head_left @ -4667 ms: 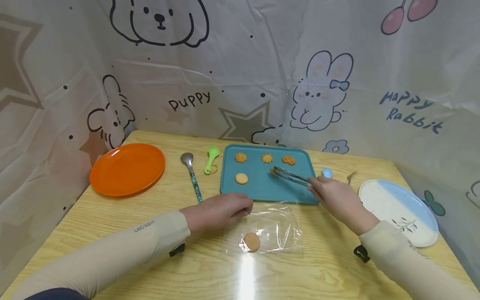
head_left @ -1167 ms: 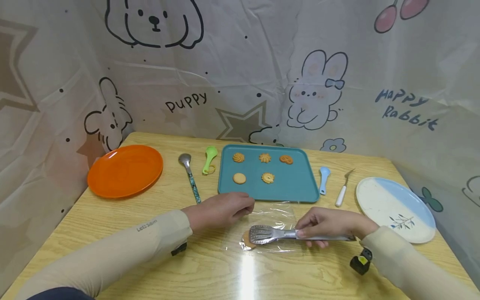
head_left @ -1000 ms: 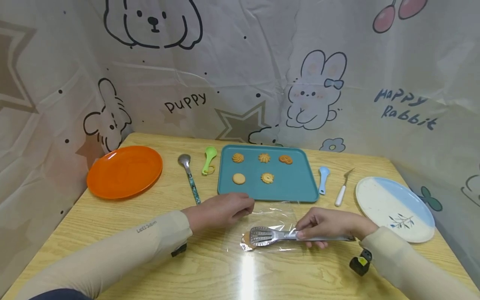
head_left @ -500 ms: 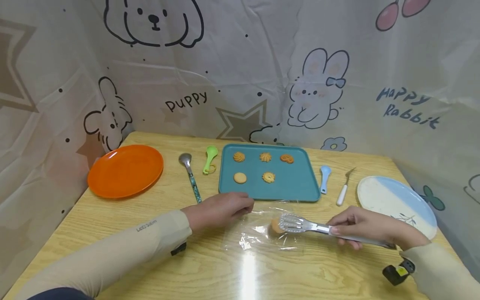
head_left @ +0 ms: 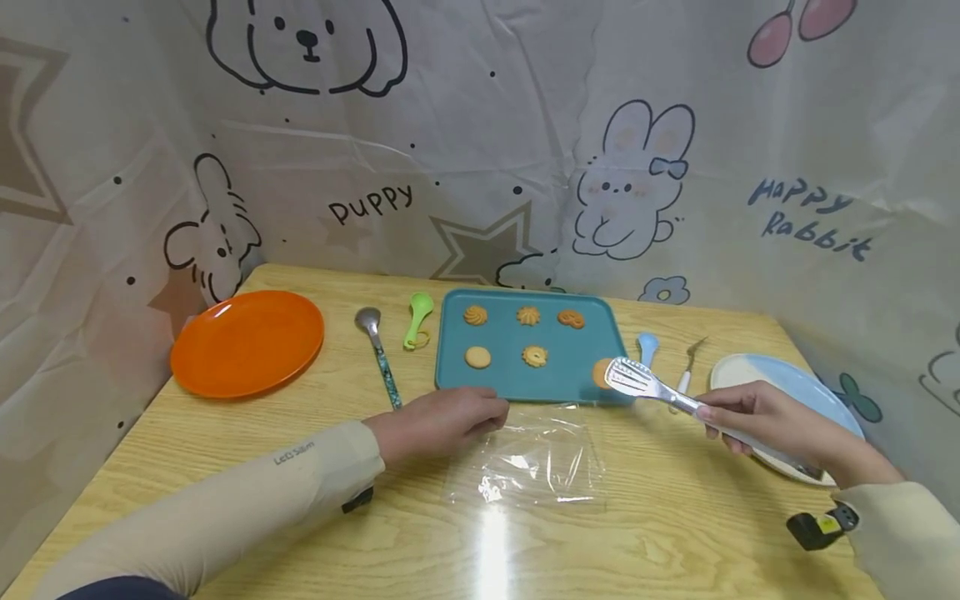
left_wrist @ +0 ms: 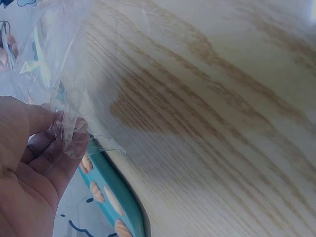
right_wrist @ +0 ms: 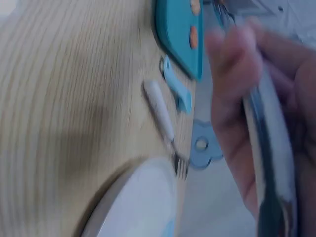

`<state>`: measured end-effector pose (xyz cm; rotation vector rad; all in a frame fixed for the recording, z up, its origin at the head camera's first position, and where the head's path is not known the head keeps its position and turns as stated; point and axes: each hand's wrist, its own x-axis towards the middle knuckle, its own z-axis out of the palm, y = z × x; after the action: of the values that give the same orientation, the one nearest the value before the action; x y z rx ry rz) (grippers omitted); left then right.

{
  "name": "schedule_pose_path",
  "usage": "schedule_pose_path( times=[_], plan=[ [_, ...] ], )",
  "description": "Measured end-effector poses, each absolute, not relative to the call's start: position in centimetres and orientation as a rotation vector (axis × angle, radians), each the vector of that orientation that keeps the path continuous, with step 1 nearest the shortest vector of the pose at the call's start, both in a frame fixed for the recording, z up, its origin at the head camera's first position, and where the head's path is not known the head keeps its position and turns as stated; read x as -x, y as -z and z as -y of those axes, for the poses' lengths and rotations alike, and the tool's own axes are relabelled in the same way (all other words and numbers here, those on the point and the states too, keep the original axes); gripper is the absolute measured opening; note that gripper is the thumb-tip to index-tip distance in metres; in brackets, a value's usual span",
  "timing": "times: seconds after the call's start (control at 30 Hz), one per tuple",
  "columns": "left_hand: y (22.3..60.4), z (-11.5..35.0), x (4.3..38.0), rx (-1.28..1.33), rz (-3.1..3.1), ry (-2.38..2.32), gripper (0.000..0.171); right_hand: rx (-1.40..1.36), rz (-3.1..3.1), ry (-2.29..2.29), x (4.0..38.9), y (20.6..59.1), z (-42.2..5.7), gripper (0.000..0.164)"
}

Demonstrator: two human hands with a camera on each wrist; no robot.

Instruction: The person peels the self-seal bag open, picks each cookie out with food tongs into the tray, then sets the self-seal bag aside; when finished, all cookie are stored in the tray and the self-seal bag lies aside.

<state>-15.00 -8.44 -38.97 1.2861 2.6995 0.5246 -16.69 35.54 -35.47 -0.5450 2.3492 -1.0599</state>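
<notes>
With its thumb and fingers, my left hand (head_left: 442, 421) pinches the edge of a clear plastic bag (head_left: 540, 462) lying on the table; the left wrist view shows the crumpled film (left_wrist: 71, 131) between the fingertips. My right hand (head_left: 772, 421) grips metal tongs (head_left: 633, 379). A round tan cookie (head_left: 601, 373) is caught in their slotted end, above the right front part of the teal tray (head_left: 573, 379). Five other cookies lie on that tray, among them a plain round one (head_left: 477, 357) and a scalloped ring one (head_left: 535, 357). The right wrist view is blurred.
An orange plate (head_left: 247, 343) stands at left, beside a metal spoon (head_left: 384, 367) and green measuring spoon (head_left: 418, 321). Right of the tray lie a blue measuring spoon (head_left: 648, 346) and a white-handled fork (right_wrist: 160, 111). A blue-white plate (head_left: 810, 392) sits partly behind my right hand.
The tongs first left the ring cookie on the tray, then took the round cookie from the bag and carried it right and away to the tray. My left hand has stayed still.
</notes>
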Motion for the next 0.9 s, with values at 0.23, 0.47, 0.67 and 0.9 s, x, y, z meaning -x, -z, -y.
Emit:
schedule_pose_path(
  times=[0.23, 0.47, 0.67, 0.9],
  plan=[
    [39.0, 8.7, 14.8, -1.256, -2.722, -0.518, 0.010, 0.489, -2.863, 0.742, 17.1, 35.7, -32.0, 0.042],
    [39.1, 8.7, 14.7, -1.243, -2.721, -0.524, 0.014, 0.604, -3.087, 0.412, 17.1, 36.6, -30.1, 0.042],
    [39.2, 8.5, 14.8, -1.267, -2.727, -0.528, 0.015, 0.750, -3.225, 0.155, 17.0, 37.5, -29.2, 0.028],
    [39.2, 8.3, 14.8, -1.268, -2.725, -0.525, 0.015, 0.848, -3.233, 0.083, 16.9, 37.9, -28.9, 0.026]
  ],
)
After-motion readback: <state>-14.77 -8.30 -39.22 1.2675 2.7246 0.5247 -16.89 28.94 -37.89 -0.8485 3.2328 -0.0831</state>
